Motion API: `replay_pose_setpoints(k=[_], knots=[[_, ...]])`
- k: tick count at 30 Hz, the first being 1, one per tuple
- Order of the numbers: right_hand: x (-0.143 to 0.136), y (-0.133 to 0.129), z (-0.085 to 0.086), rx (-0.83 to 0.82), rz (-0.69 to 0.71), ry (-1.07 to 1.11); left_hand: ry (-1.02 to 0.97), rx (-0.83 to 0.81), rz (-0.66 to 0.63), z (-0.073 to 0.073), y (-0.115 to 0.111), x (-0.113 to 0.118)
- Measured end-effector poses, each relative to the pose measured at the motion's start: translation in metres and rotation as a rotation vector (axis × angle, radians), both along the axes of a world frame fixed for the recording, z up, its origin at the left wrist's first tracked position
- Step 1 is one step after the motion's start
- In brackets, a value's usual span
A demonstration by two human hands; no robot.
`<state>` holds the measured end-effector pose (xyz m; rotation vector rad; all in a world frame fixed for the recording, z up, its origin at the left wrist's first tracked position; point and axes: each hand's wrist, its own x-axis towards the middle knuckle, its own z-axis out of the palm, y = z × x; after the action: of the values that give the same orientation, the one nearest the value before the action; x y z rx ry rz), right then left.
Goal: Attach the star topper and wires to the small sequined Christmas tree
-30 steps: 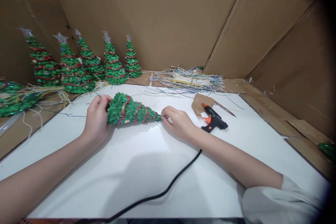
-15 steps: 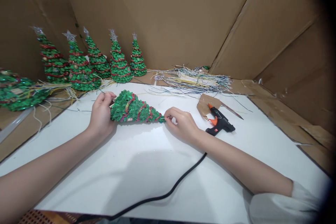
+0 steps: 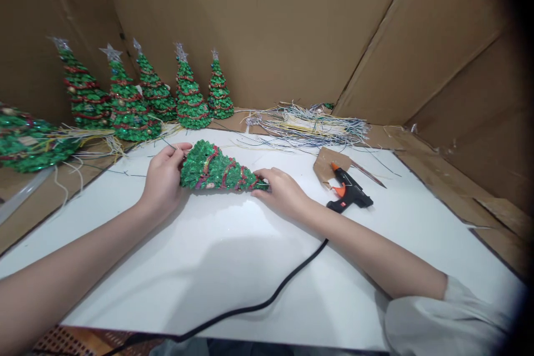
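My right hand's fingertips (image 3: pixel 263 182) are pinching the narrow tip of the little tree (image 3: pixel 217 169), pressed together around what looks like a thin strand there, though it is too small for me to tell exactly what; my left hand (image 3: pixel 163 178) is cupping the wide base, thumb on top and fingers curled against the rim. The tree is lying on its side on the white board (image 3: pixel 233 272), between my two hands, tip pointing toward the right hand (image 3: pixel 280 192). As I judge it, the risk is sitting at that tip: the sequin-like green scales and the red and pink beaded garland winding around the cone look loosely seated, so too hard a pinch or a twist could be peeling them off or bending the point. The cone looks light and bumpy, likely to be rolling on the slick board if either hand is easing off. Just beside my right wrist the black glue gun (image 3: pixel 348 193) with its orange nozzle is resting on a cardboard scrap (image 3: pixel 324 162), and its cord (image 3: pixel 267 303) is running under my forearm, where a snag could be dragging the gun. Farther back, five finished trees (image 3: pixel 150 94) with silvery stars are standing upright, near a loose heap of thin coloured strips (image 3: pixel 311 125), all walled in by corrugated cardboard (image 3: pixel 267 22).
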<state>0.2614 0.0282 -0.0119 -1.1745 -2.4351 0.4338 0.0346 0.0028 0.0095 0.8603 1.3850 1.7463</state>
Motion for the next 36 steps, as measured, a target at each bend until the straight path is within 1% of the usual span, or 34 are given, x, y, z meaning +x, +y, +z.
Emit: replay_pose_setpoints(k=[4,6,8,11,19,23,25,28,33,36], knots=[[-0.002,-0.001,-0.004,0.005,-0.023,0.039,0.256,0.041,0.026,0.007,-0.004,-0.005],[-0.002,-0.002,-0.003,0.01,-0.031,0.045,0.309,0.04,0.036,0.012,-0.005,-0.008],[-0.002,-0.003,-0.002,0.015,-0.034,0.05,0.31,0.043,0.029,0.016,-0.005,-0.011],[-0.001,-0.004,-0.002,0.014,-0.041,0.052,0.252,0.034,-0.006,0.017,-0.004,-0.012],[0.0,-0.007,-0.001,0.014,-0.03,0.044,-0.072,-0.108,-0.108,0.009,0.007,-0.013],[-0.001,-0.012,0.0,-0.004,-0.007,0.045,-0.141,-0.137,-0.182,0.009,0.016,-0.013],[-0.001,-0.013,0.001,-0.008,-0.001,0.044,-0.154,-0.157,-0.196,0.009,0.018,-0.012],[0.0,-0.014,0.001,-0.005,0.012,0.046,-0.173,-0.193,-0.179,0.011,0.013,-0.011],[0.001,-0.016,0.0,-0.007,0.031,0.053,-0.231,-0.229,-0.094,0.016,0.002,-0.011],[0.001,-0.017,-0.001,-0.007,0.023,0.05,-0.303,-0.242,-0.082,0.015,0.001,-0.011]])
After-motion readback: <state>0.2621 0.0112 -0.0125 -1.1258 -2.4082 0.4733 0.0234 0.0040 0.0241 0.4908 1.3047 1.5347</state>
